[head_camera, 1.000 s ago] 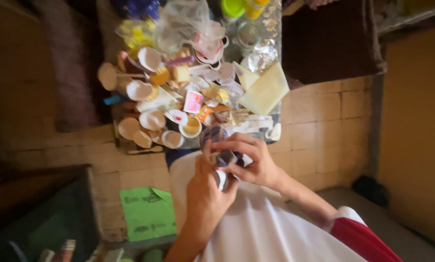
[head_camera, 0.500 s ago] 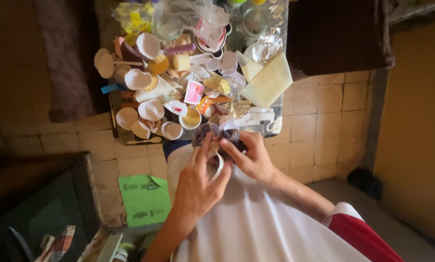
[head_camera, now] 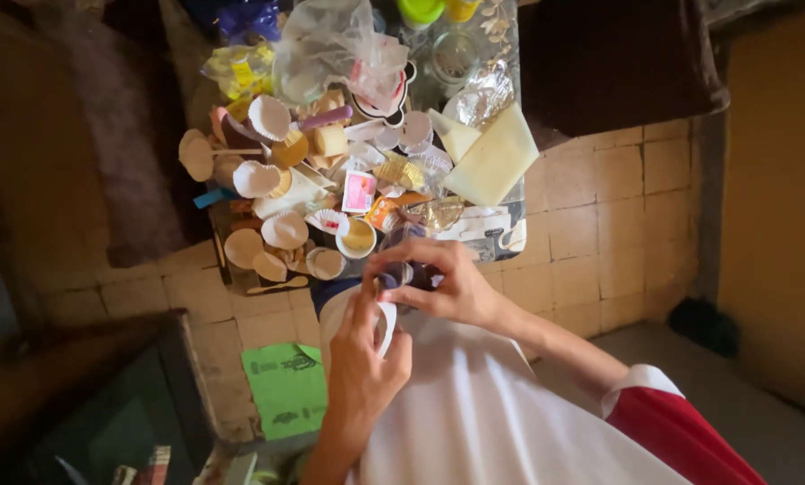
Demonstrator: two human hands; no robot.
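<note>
**Both hands closed on a small dark object over the lap**

Fingers (head_camera: 364,301) of the left hand (head_camera: 362,364) are pressed together on a thin white curved strip (head_camera: 389,323), thumb against the forefinger side, apparently to keep the strip taut. To its right, the right hand (head_camera: 447,287) has its fingertips clamped round a small dark purple cup-like object (head_camera: 407,272), steadied above the white cloth over the lap (head_camera: 483,413); its exact form is blurred. The strip touches the object's underside.

Surroundings, left to right: a green paper sheet (head_camera: 287,388) lies flat on the tiled floor (head_camera: 591,224). Ahead of the hands, a low tray-like surface (head_camera: 232,274) carries heaped white fluted paper cups (head_camera: 285,229), a yellow-filled small white pot (head_camera: 357,238), a pale yellow flat slab (head_camera: 492,162) and a crumpled clear plastic bag (head_camera: 339,45), all close enough to be reached.
</note>
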